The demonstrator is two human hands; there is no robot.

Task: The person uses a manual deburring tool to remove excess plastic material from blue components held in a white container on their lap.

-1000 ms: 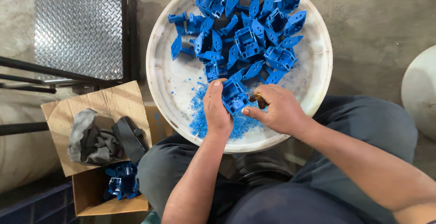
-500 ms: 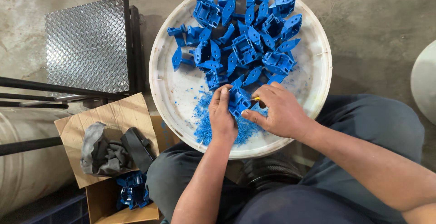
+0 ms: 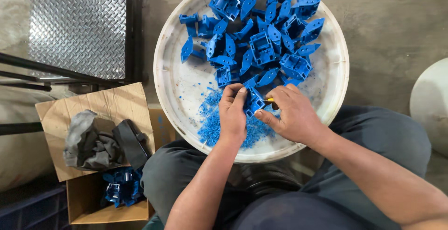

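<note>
Trimming a blue part over the white basin

Pinching from both sides, the left hand (image 3: 233,113) and the right hand (image 3: 289,115) share one blue plastic part (image 3: 254,101) just above the near edge of the round white basin (image 3: 170,66) that rests on the person's lap. The left hand's fingers are clamped around the part, thumb and forefinger bracing it steady. The right hand is closed on a small tool with a yellow bit (image 3: 269,100) showing between the fingers; its working end is hidden, so what kind of tool it is cannot be told. Holding the part low over the basin looks deliberate — the heap of blue shavings (image 3: 212,122) lies directly beneath the hands, caught by the basin and not by the floor.

Farther back in the basin sits a loose pile of blue parts (image 3: 261,38), angular brackets and fin shapes tumbled together, well within reach. To the person's left stands an open cardboard box (image 3: 88,202) — a few more blue parts (image 3: 119,188) lie at its bottom. Across its flap rests a bundle of grey cloth (image 3: 91,141) beside a dark strap. Behind it is a diamond-pattern metal plate (image 3: 77,24).
</note>
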